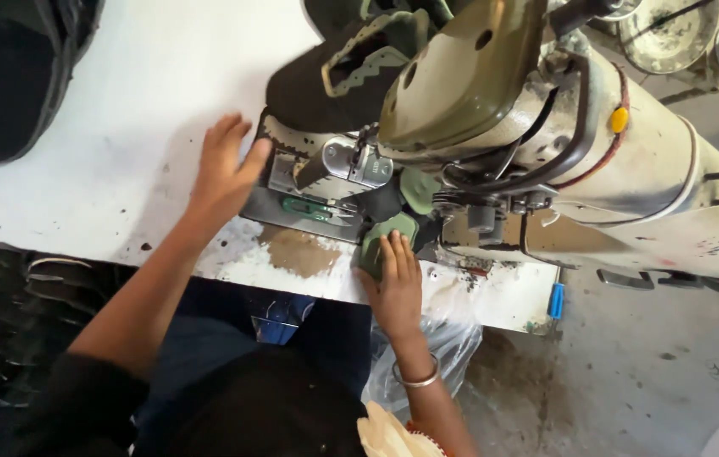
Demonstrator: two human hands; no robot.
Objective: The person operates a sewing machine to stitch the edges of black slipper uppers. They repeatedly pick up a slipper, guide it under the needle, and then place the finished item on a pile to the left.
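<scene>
Black pile: dark shoe parts at the far left, well apart from the sewing machine.
Table: white, scuffed top – it runs leftward from the machine.
Left hand: laid flat, fingers spread apart and gripping nothing, just left of the machine's needle end, its thumb touching the pale-edged dark piece there.
Metal plate: below the machine's needle end, with a green clip lying on it.
Green piece: beneath the machine's needle end, partly covered by the fingers.
Long axis: it seems to slant from the near table edge up and rightward towards the machine arm; the far end is hidden, so I cannot tell which way it points.
Right hand: just in front of the machine, fingers together and pressed flat on the green piece – not curled around it.
Step in hand: judged as steadying and feeding the piece at the needle.
Next move calls for: even pressure from both hands, fingertips kept away from the needle.
Blue tool: at the table edge, under the machine's arm.
</scene>
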